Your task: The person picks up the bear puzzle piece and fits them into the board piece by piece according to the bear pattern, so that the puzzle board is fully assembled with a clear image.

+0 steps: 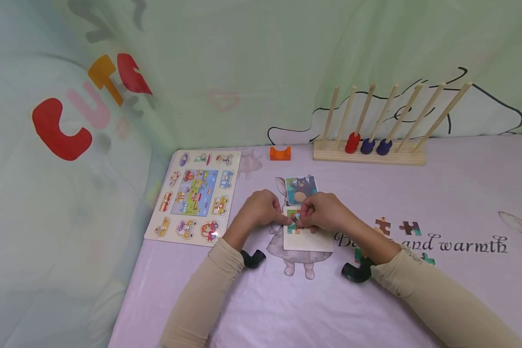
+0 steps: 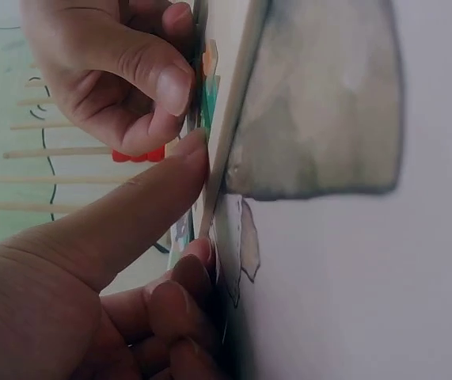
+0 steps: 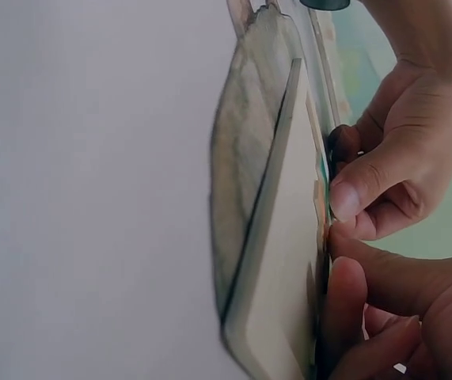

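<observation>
A small pale wooden puzzle board [image 1: 309, 243] lies in the middle of the table, with green and brown jigsaw pieces [image 1: 292, 228] in its upper part. My left hand [image 1: 261, 209] holds the board's left edge, its thumb straight over the top by the pieces and its other fingers curled at the side. From the right, my right hand [image 1: 326, 212] pinches a jigsaw piece against the board; its fingertips mostly hide that piece. Both thumbs nearly meet. Just above the board is a picture card [image 1: 302, 190] of a dark bear, partly behind the right hand.
Loose jigsaw pieces [image 1: 383, 225] lie to the right, some partly behind the right forearm. A vehicle puzzle board [image 1: 167, 186] is at left. At the back stand an orange block [image 1: 280, 153] and a pegged wooden rack [image 1: 369, 157] with red and blue rings.
</observation>
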`<move>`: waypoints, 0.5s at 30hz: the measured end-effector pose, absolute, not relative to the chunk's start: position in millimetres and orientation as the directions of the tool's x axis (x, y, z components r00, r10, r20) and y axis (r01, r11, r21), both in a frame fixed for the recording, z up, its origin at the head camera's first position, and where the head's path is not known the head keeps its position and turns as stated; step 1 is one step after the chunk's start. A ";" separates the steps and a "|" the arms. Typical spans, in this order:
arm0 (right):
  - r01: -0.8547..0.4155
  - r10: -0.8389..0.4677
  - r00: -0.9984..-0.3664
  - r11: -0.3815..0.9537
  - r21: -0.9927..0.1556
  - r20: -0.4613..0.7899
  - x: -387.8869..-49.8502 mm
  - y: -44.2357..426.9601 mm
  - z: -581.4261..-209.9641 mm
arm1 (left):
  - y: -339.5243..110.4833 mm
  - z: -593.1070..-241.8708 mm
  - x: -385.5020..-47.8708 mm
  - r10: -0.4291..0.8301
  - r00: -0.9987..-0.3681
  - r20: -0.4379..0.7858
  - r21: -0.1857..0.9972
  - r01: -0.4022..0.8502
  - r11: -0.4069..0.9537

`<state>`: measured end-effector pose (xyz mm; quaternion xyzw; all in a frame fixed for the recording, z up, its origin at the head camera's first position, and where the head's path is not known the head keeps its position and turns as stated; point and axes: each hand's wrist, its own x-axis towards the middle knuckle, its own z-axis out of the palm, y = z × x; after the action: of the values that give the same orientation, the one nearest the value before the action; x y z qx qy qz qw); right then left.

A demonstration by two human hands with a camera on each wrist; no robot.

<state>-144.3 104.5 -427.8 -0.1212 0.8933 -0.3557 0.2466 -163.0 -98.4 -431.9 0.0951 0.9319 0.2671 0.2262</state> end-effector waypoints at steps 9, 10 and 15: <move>-0.043 -0.376 -0.861 0.725 -0.688 -0.342 -144.9 102.6 -428.8 | -94.7 -429.0 -159.6 0.286 -0.882 -0.374 0.516 0.058 0.855; -0.042 -0.376 -0.860 0.724 -0.688 -0.344 -145.0 102.6 -429.0 | -94.6 -429.1 -159.5 0.285 -0.883 -0.372 0.515 0.059 0.855; -0.029 -0.393 -0.849 0.702 -0.711 -0.354 -146.2 107.1 -430.3 | -93.5 -430.1 -159.0 0.280 -0.884 -0.374 0.501 0.061 0.863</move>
<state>-146.2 107.1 -430.3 -0.1187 0.8886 -0.3672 0.2481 -159.0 -93.5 -430.1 0.0908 0.9391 0.2451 0.2230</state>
